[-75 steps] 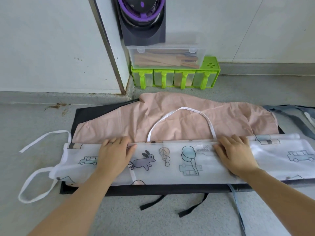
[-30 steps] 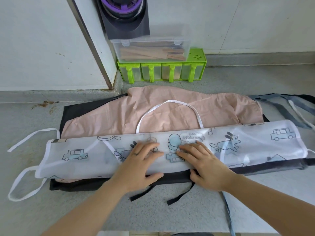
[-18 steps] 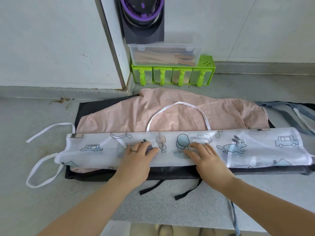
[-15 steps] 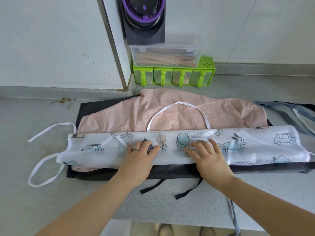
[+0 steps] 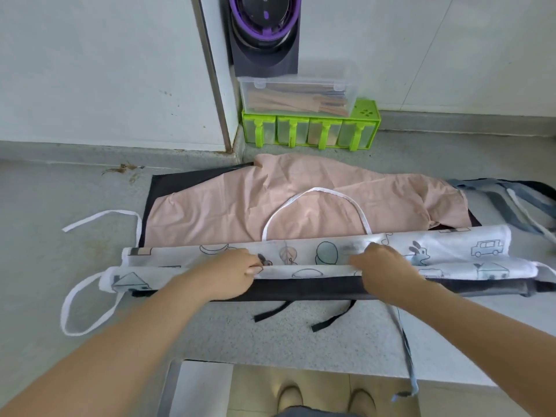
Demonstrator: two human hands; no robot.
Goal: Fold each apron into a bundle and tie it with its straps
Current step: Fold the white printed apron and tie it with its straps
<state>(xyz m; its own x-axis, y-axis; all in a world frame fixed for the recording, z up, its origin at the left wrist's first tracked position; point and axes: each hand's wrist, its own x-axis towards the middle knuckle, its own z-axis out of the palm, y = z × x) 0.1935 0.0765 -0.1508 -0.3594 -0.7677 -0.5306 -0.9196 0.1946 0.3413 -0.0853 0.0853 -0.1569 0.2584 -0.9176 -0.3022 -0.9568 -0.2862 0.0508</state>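
The printed apron [image 5: 451, 251] lies as a long strip over the pink apron [image 5: 240, 206] on the worktop [image 5: 45, 266]; left hand [image 5: 231, 275] and right hand [image 5: 382, 269] pinch its near edge. Roll evenly, leaving the white straps [image 5: 62, 314] free

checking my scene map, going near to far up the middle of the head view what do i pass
shoes → black strap ends → dark apron → white printed apron → pink apron → green drawer rack

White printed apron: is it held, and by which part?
Yes: left hand and right hand grip the white printed apron by its near folded edge, mid-length.
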